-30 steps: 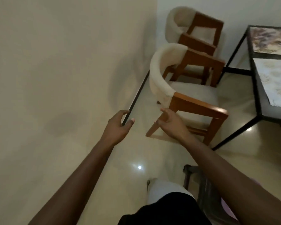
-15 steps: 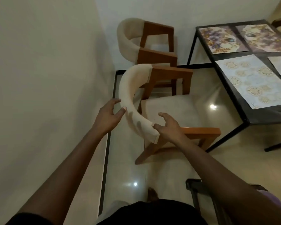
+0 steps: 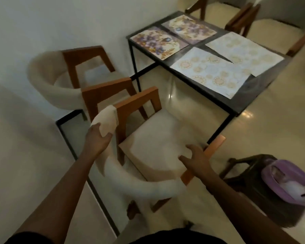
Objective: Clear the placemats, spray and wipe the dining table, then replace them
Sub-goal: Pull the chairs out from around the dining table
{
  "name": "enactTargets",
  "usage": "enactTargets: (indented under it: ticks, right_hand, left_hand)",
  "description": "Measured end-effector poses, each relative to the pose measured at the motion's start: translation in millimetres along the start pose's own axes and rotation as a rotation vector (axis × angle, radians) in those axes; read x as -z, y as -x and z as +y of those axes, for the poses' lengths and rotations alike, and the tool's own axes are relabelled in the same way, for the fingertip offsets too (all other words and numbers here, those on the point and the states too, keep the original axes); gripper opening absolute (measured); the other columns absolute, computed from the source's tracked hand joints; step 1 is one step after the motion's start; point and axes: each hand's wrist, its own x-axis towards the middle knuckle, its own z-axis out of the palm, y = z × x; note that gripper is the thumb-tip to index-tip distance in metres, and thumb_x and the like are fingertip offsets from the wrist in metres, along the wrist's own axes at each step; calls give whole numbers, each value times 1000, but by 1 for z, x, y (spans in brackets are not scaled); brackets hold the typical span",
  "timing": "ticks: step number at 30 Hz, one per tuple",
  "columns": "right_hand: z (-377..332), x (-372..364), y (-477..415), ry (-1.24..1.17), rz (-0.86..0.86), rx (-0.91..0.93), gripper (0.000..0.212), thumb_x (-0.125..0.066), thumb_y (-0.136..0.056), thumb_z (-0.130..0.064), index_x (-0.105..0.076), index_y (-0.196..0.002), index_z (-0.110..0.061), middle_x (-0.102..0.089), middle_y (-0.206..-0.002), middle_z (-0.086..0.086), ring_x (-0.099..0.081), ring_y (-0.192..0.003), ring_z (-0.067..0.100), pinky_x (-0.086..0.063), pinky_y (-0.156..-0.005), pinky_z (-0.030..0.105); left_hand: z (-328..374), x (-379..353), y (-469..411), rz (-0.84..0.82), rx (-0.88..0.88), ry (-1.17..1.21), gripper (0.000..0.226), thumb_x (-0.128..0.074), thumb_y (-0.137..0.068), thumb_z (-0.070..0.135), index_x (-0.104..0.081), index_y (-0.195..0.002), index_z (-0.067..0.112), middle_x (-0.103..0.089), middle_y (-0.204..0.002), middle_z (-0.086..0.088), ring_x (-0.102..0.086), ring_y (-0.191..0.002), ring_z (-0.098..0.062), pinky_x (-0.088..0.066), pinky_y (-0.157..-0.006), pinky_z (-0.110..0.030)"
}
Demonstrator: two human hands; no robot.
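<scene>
The black-framed glass dining table (image 3: 264,87) stands at the upper right. Four placemats lie on it: two purple floral placemats (image 3: 158,42) at the far end and two pale placemats with gold medallions (image 3: 209,71) nearer me. Right in front of me is a cream-and-wood armchair (image 3: 158,147), turned away from the table. My left hand (image 3: 97,138) grips the top of its curved cream backrest. Fingers spread, my right hand (image 3: 195,159) hovers over the seat beside the wooden armrest, and I see nothing in it.
A second matching armchair (image 3: 60,81) stands against the wall behind the first. A dark stool with a purple bag (image 3: 289,182) is at my right. More chairs (image 3: 253,20) stand beyond the table. The wall runs close along my left.
The view has swung right and the whole table has come into sight. The near chair has turned and come closer to me; my right hand has left the backrest end and opened.
</scene>
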Motion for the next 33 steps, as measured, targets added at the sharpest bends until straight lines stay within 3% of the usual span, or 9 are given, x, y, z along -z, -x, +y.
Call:
enactTargets:
  ticks: [5,8,11,15,17,21,24,26,33]
  right_hand:
    - [8,-39,7,-68,95,-257,74,-70,-96,-42,-39,-158,-16,-33,-167,6,-32,-153,26,-33,-123,43]
    - [14,-61,13,-50,109,-295,82,-70,-92,-47,-36,-159,-14,-31,-168,10,-25,-156,29,-27,-125,43]
    - [16,-77,20,-20,156,-317,94,-69,-93,-43,-17,-166,-12,-9,-175,9,-6,-162,26,-21,-128,43]
    - [13,-91,28,-50,261,-378,103,-71,-94,-35,-4,-167,-10,5,-176,5,-7,-162,25,-21,-127,38]
    - [8,-99,34,-117,295,-451,98,-69,-95,-33,-7,-166,-9,-3,-175,8,-19,-159,28,-29,-123,36]
    - [-2,-117,37,-322,447,-570,88,-67,-94,-33,-15,-163,-16,-51,-152,14,-59,-127,35,-53,-103,47]
    - [-10,-128,33,-349,504,-716,89,-65,-92,-36,-13,-164,-24,-59,-145,15,-63,-122,40,-54,-102,53]
    - [-16,-130,26,-344,549,-761,87,-68,-87,-32,-22,-161,-26,-62,-142,13,-64,-121,39,-54,-101,52]
    - [-39,-131,9,-278,625,-826,55,-69,-90,-24,-47,-141,-22,-66,-110,4,-69,-101,33,-59,-86,49]
  left_hand:
    - [-28,0,-91,-178,-29,-111,88,-69,-96,36,-18,-166,16,-26,-168,-18,-37,-148,-44,-38,-116,-60]
    - [-30,-8,-118,-195,-42,-146,92,-69,-95,32,-12,-166,19,-32,-162,-23,-44,-140,-49,-42,-110,-62]
    - [-29,-13,-137,-189,-54,-233,90,-70,-92,33,-15,-162,17,-42,-150,-26,-52,-129,-50,-49,-101,-61]
    - [-28,-17,-159,-206,-93,-343,90,-75,-91,39,-22,-155,6,-51,-141,-30,-56,-124,-51,-50,-96,-58]
    - [-23,-19,-174,-231,-97,-352,86,-78,-89,42,-30,-148,1,-57,-135,-30,-59,-122,-50,-51,-96,-58]
    - [-3,-22,-211,-321,-108,-383,88,-83,-81,53,-41,-142,6,-59,-134,-25,-59,-124,-47,-50,-96,-54]
    - [21,-26,-237,-384,-221,-448,72,-84,-81,49,-54,-130,6,-65,-125,-20,-63,-120,-42,-49,-91,-48]
    - [25,-30,-253,-446,-312,-474,62,-84,-82,45,-60,-128,10,-68,-121,-15,-66,-114,-39,-54,-94,-48]
    - [32,-32,-286,-527,-445,-455,53,-82,-85,40,-64,-123,8,-70,-120,-15,-67,-114,-39,-53,-95,-48]
